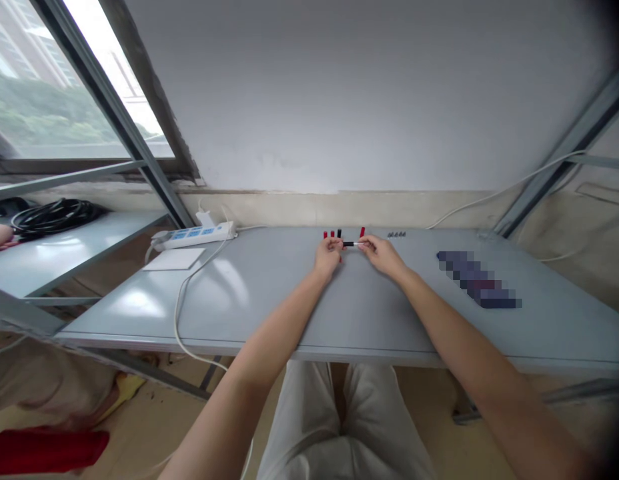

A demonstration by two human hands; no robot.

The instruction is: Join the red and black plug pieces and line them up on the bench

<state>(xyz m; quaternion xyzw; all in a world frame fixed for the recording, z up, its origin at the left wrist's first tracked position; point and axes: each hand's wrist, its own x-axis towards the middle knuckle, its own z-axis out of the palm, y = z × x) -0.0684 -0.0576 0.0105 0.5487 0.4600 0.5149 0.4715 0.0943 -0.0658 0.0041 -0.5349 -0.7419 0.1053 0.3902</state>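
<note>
Above the grey tabletop, my left hand (329,255) and my right hand (381,254) face each other, both with closed fingers. Between them lies a slim pen-like piece (348,244), black toward the left and whitish toward the right. The left fingers grip its black end and the right fingers pinch its pale end; the tips are partly hidden. Just behind my left hand are red sticks (325,235) and a black stick (339,233). Another red stick (362,231) is behind my right hand. A bit of red also shows below my left fingers.
Several small dark pieces (397,234) sit in a row right of my hands. A pixelated dark item (477,279) lies farther right. At left are a power strip (202,233), a white flat box (174,259) and a loose cable (177,310) crossing the table edge.
</note>
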